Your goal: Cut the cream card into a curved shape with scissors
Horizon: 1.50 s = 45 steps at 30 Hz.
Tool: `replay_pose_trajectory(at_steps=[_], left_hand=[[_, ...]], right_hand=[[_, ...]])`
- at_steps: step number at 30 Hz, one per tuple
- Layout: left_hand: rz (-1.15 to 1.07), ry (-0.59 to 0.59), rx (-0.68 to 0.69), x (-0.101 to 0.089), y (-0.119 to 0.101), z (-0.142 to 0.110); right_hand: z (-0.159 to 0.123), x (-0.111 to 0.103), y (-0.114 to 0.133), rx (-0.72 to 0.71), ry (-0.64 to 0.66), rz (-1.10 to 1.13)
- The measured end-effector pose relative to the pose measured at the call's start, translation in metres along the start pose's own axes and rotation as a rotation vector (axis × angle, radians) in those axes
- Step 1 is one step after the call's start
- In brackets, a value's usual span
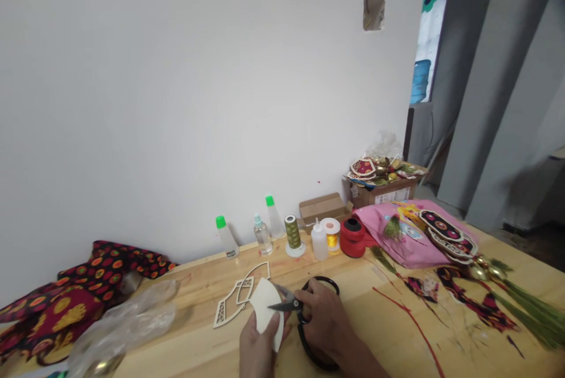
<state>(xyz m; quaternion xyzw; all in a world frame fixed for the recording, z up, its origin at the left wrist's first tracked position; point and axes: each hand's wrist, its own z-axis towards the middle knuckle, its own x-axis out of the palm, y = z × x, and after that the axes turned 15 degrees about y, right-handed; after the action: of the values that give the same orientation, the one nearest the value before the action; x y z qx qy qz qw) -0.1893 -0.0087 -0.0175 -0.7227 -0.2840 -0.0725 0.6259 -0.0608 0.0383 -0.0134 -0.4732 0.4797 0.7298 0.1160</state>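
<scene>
My left hand (258,345) pinches a cream fan-shaped piece of card (263,301) near its lower edge, above the wooden table. In my right hand (324,316) is a pair of black-handled scissors (291,305), fingers wrapped round the loops. The scissor blades are apart and lie at the right edge of the card, one blade across its face. Just behind the card, pale cut-out frames (232,305) with lattice corners lie on the table.
Along the wall stand green-capped bottles (227,239), a clear bottle (263,236), a green thread spool (292,234), a white squeeze bottle (319,242) and a red thread cone (353,239). Patterned cloth (75,301) lies left; a pink bag (397,242) and tassels (525,307) lie right.
</scene>
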Motion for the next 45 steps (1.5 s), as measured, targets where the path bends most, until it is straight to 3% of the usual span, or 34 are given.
replay_pose_trajectory(at_steps=[12, 23, 31, 37, 45], left_hand=[[-0.002, -0.05, -0.003, 0.008, -0.003, -0.002], [0.0, -0.065, -0.044, -0.001, -0.001, -0.001], [-0.036, -0.084, -0.02, 0.006, -0.003, -0.001], [-0.025, -0.085, -0.078, -0.002, 0.005, -0.014], [-0.094, -0.07, -0.037, -0.011, -0.003, -0.008]], right_hand=[[0.003, 0.005, -0.004, 0.031, -0.015, -0.036], [0.001, 0.002, -0.002, -0.001, -0.032, -0.02], [0.002, 0.005, -0.002, 0.029, -0.05, -0.025], [0.007, -0.001, -0.006, 0.123, -0.06, -0.028], [0.001, 0.005, -0.005, -0.087, -0.042, -0.017]])
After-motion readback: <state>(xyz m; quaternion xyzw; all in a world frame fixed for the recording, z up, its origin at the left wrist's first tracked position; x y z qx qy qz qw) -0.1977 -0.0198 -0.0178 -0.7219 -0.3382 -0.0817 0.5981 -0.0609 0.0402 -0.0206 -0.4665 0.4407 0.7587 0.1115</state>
